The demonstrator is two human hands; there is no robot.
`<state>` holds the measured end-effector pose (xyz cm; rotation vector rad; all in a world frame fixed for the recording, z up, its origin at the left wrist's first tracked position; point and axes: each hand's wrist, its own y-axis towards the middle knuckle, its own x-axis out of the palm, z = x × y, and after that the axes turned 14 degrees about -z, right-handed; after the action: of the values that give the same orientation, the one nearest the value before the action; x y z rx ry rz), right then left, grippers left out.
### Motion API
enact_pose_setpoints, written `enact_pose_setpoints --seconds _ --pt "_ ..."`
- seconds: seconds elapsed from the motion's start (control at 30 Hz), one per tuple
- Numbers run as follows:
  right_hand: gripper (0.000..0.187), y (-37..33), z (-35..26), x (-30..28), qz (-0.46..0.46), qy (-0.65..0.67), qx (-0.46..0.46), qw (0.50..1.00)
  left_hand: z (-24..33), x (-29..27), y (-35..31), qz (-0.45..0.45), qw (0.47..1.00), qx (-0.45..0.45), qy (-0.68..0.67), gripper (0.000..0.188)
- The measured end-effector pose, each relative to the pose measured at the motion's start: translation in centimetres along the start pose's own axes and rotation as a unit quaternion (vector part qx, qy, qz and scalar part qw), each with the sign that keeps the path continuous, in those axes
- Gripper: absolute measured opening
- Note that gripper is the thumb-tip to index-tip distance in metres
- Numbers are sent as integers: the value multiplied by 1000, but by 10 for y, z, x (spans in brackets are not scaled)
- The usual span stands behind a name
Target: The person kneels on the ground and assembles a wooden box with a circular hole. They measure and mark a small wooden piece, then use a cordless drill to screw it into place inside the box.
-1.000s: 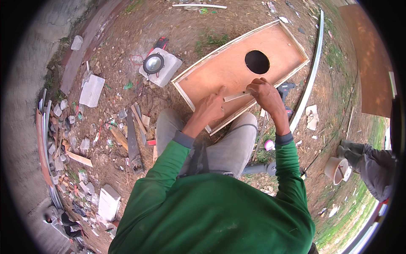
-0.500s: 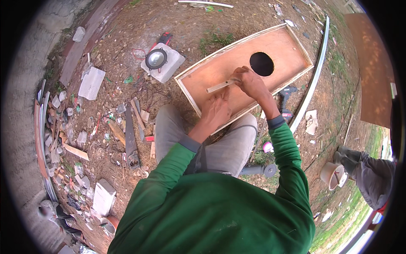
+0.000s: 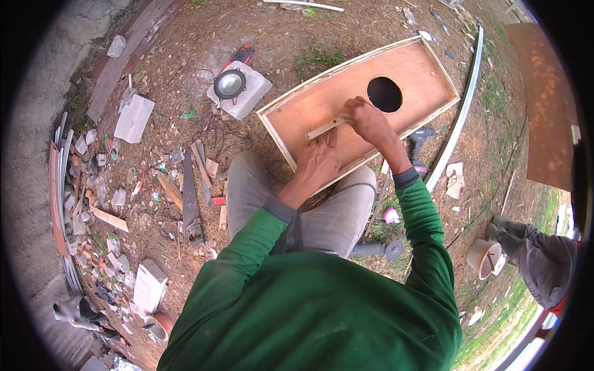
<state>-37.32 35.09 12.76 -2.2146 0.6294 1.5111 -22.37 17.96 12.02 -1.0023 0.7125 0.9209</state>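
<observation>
A short, pale wooden strip with a dark spot near its middle is held at a slant above a shallow wooden box. My right hand is closed on the strip's right end, thumb and fingers pinched together. Below the strip, my left hand has its fingers bent up against the lower edge; their tips are partly hidden. The box lies across my knees and has a reddish-brown plywood panel inside a raised rim. A round black hole is cut in the panel, right of my right hand.
A round speaker rests on a pale block at far left. A cordless drill lies right of the box, near a long metal strip. A handsaw and an angle grinder flank my legs. Another person stands right, beside a bucket.
Hardly anything differs. My hands, the strip and the box sit very slightly to the right in the picture, and both hands keep their hold. The person at lower left has shifted posture.
</observation>
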Motion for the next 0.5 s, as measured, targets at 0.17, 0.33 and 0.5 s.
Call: enact_pose_setpoints --seconds 0.17,0.33,0.5 --pt "15 1 1 1 8 -6 -3 1000 -3 5 1 21 1000 11 -4 96" --pt "16 -2 3 1 24 -9 -1 1000 -4 7 3 8 1000 2 -4 98" --pt "12 1 2 1 -22 -25 17 999 -6 7 5 19 1000 17 -4 96"
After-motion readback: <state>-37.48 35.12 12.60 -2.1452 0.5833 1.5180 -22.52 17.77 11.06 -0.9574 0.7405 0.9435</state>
